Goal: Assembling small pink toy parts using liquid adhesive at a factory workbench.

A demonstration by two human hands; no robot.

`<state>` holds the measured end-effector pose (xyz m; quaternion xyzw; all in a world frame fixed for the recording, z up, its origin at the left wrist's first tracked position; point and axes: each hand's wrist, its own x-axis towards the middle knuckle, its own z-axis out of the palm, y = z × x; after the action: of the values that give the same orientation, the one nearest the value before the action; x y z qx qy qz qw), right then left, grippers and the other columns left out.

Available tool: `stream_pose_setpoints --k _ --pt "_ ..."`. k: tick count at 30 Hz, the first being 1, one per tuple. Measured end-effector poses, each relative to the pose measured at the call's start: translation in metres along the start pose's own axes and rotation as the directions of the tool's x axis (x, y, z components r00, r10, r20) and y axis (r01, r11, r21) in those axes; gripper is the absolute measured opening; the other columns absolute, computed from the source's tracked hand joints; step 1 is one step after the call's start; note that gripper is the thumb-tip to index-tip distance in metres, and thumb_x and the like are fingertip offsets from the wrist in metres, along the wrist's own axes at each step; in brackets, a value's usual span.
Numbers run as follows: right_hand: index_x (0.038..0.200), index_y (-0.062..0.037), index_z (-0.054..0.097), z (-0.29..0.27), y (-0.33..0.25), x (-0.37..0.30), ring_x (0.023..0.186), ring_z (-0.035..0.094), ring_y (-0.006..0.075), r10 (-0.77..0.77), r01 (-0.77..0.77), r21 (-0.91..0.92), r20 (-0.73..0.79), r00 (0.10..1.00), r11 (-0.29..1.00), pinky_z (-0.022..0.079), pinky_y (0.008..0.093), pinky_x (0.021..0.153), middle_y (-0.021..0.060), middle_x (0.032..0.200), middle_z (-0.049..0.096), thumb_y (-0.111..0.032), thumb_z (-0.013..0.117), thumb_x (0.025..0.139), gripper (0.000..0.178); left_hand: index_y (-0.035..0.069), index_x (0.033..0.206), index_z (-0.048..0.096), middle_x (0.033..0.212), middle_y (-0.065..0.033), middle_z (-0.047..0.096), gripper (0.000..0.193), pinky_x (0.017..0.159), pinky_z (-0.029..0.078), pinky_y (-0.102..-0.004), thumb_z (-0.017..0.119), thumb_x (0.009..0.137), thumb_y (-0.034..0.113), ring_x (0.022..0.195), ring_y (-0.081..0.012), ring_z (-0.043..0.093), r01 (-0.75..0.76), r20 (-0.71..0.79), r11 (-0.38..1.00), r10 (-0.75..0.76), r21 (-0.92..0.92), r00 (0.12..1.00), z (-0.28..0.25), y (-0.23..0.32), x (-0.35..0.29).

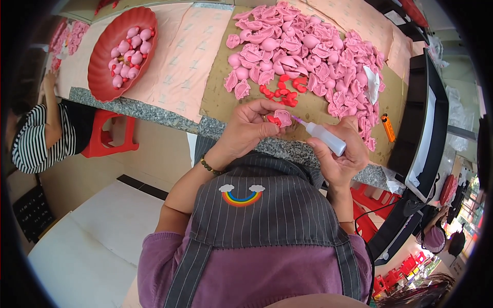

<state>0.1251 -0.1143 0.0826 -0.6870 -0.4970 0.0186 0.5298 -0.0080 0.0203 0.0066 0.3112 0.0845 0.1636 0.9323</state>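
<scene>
Head view, single frame.

Left hand [249,126]: centre of the frame, just above the desk's stone edge. Fingers curled narrow, pinching a small pink shell piece [283,117] with a red part [273,121] seated against it.

Right hand [341,154]: right of centre, fingers wrapped around a small white squeeze bottle [324,136]. The bottle's purple nozzle tip points left and reaches the pink shell piece; whether it touches cannot be told.

Desk [154,114]: grey speckled stone edge running across the middle of the frame, surface covered by brown cardboard and pale pink sheets.

Heap of pink pieces [313,51]: upper centre to upper right, spread over the cardboard.

Cluster of loose red parts [281,90]: at the near side of the heap, just above the left hand.

Orange lighter [388,128]: right of the heap, lying on the cardboard.

Red oval tray [105,72]: upper left, holding assembled pink figures with red details.

Another person in a striped top [36,141]: far left, one arm raised to the desk.

Red stool [105,136]: below the desk, left of centre.
</scene>
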Motion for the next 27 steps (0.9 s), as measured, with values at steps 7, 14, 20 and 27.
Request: stream_pose_setpoints --k 7,14,20,27 --pt "0.074 0.0045 0.061 -0.0006 0.0001 -0.0011 0.058 0.039 0.0141 0.027 -0.027 -0.020 0.013 1.000 0.999 0.031 0.0266 0.055 0.0052 0.061 0.053 -0.011 0.077 0.060 0.026 -0.002 0.114 0.048 0.103 -0.0120 0.058 0.040 0.076 0.051 -0.0293 0.064 0.078 0.005 0.087 -0.0175 0.060 -0.014 -0.027 1.000 0.014 -0.001 1.000 -0.0025 -0.0016 0.0005" --pt "0.074 0.0041 0.061 -0.0008 0.0003 -0.0038 0.058 0.041 0.0140 0.047 -0.046 -0.031 0.019 0.999 0.998 0.032 0.0262 0.055 0.0056 0.061 0.054 -0.010 0.077 0.061 0.025 0.000 0.113 0.048 0.103 -0.0118 0.058 0.038 0.078 0.049 -0.0293 0.063 0.079 0.006 0.086 -0.0179 0.060 -0.042 -0.035 0.999 0.042 -0.020 0.999 -0.0035 -0.0030 0.0014" --pt "0.075 0.0041 0.060 -0.0008 -0.0010 -0.0058 0.059 0.042 0.0148 0.025 -0.025 0.055 0.006 1.000 0.998 0.032 0.0265 0.056 0.0064 0.063 0.055 -0.009 0.077 0.061 0.026 0.000 0.114 0.047 0.103 -0.0115 0.059 0.037 0.079 0.049 -0.0287 0.062 0.080 0.007 0.089 -0.0175 0.059 -0.041 -0.032 0.998 0.040 -0.050 0.999 -0.0024 -0.0018 0.0023" --pt "0.074 0.0041 0.060 0.0031 -0.0046 -0.0043 0.058 0.040 0.0153 0.024 -0.024 0.026 0.030 0.999 0.999 0.030 0.0272 0.054 0.0056 0.060 0.053 -0.010 0.078 0.058 0.028 0.000 0.114 0.047 0.108 -0.0121 0.058 0.038 0.086 0.046 -0.0288 0.063 0.079 0.005 0.099 -0.0172 0.057 -0.065 -0.042 0.998 0.065 0.011 0.997 -0.0033 -0.0031 0.0031"
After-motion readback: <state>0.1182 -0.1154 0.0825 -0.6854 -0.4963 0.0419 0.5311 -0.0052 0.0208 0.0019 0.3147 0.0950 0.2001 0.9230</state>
